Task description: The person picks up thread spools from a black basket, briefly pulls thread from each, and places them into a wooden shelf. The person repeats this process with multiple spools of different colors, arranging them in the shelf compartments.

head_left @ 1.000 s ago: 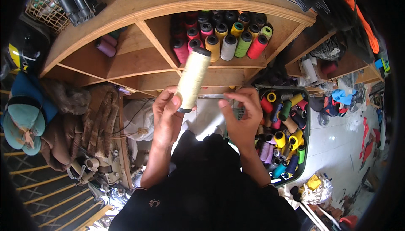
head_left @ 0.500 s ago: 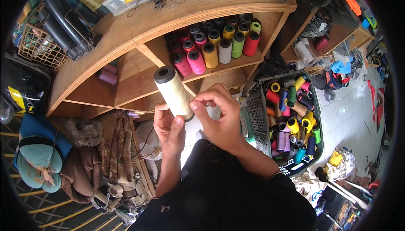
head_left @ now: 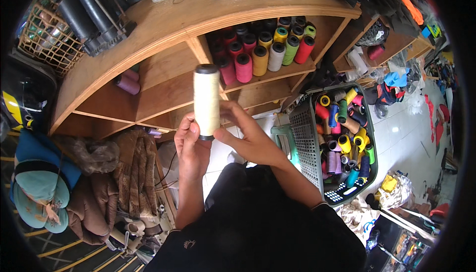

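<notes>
Upright in front of me is a spool of cream thread (head_left: 206, 102) with dark ends. My left hand (head_left: 191, 145) grips its lower left side, thumb toward me. From the right, my right hand (head_left: 250, 138) closes on the lower part, its thumb by the bottom end and its fingertips partly hidden behind the spool. Beyond it, thread spools in pink, yellow, white, green and red, such as a white spool (head_left: 276, 56), stand in rows in a compartment of the wooden shelf (head_left: 258, 10).
To the right, a dark plastic basket (head_left: 303, 140) holds many jumbled spools. A few purple spools (head_left: 128, 84) lie in the left compartment. A green stool (head_left: 286, 145) stands beside the basket. Caps (head_left: 42, 187) and brown cloth (head_left: 91, 207) are at the left.
The cream spool has turned from tilted to upright and moved slightly up. My right hand has shifted from pinching at its side to holding round its lower part.
</notes>
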Tool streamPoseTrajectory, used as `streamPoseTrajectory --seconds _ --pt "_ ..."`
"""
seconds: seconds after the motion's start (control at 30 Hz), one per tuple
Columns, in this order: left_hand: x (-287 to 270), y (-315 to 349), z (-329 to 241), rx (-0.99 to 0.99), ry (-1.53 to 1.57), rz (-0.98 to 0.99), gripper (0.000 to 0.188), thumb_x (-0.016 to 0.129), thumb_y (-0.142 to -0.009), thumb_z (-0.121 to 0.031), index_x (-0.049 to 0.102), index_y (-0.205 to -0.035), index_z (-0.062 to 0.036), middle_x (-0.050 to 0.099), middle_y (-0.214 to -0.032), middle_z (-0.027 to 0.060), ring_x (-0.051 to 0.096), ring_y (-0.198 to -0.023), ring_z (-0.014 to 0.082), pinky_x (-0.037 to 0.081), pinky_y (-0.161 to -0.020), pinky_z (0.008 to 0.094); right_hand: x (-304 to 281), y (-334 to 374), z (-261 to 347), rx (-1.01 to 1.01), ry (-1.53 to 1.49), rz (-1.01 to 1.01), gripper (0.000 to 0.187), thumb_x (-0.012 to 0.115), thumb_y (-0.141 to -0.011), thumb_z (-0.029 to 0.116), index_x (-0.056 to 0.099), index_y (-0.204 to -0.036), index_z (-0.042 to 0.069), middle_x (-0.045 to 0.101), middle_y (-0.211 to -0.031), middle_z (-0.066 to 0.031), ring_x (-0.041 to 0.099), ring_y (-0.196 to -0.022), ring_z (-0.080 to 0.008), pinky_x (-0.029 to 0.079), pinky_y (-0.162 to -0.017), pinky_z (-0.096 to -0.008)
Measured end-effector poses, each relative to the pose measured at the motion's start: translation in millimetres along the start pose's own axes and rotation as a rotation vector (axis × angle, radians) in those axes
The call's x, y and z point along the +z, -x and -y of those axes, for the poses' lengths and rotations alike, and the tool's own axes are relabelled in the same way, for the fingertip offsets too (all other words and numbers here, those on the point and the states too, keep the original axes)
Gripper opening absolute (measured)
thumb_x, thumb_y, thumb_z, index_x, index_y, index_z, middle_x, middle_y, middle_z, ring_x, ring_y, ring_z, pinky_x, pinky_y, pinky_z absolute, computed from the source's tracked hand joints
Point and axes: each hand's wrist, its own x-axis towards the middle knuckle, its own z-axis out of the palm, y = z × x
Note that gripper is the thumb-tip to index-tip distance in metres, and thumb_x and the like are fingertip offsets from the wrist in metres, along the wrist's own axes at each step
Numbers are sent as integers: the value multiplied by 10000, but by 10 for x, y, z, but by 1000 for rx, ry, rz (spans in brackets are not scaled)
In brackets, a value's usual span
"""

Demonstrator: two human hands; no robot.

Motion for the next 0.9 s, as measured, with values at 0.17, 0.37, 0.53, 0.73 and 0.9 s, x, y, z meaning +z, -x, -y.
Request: streamPoseTrajectory --seconds 0.17,0.37,0.53,0.73,0.9 --pt "-265 10 -248 -33 -165 -12 318 517 -981 -238 576 -1119 42 641 -966 122 589 -779 161 475 -696 302 122 44 10 207 125 97 220 659 -901 198 599 -1022 24 511 -725 36 399 -594 -36 324 -525 -211" --pt "-541 78 -489 3 -140 -160 341 463 -1002 -257 581 -1071 55 626 -880 112 566 -666 165 459 -606 294 355 73 -100 264 2 175 166 609 -943 198 606 -897 39 453 -666 66 361 -585 -19 271 -506 -216" --pt "-760 121 -663 -51 72 -195 351 482 -980 -278 584 -1009 57 611 -772 99 543 -563 147 429 -503 269 503 88 -377 464 -489 351 164 593 -952 199 601 -908 42 494 -721 67 400 -602 -26 278 -507 -207" --pt "-909 282 -1002 58 -252 251 307 600 -892 -203 623 -1009 80 617 -813 96 584 -685 129 459 -591 249 522 -324 -527 539 -356 644 180 658 -886 239 644 -889 59 605 -766 30 500 -647 -49 394 -554 -216" --pt "-1007 388 -1067 124 -650 268 232 699 -763 22 633 -983 54 610 -870 76 581 -772 113 456 -683 242 646 -934 -80 298 217 859 224 644 -901 222 644 -830 11 602 -688 6 523 -617 -72 403 -548 -279"
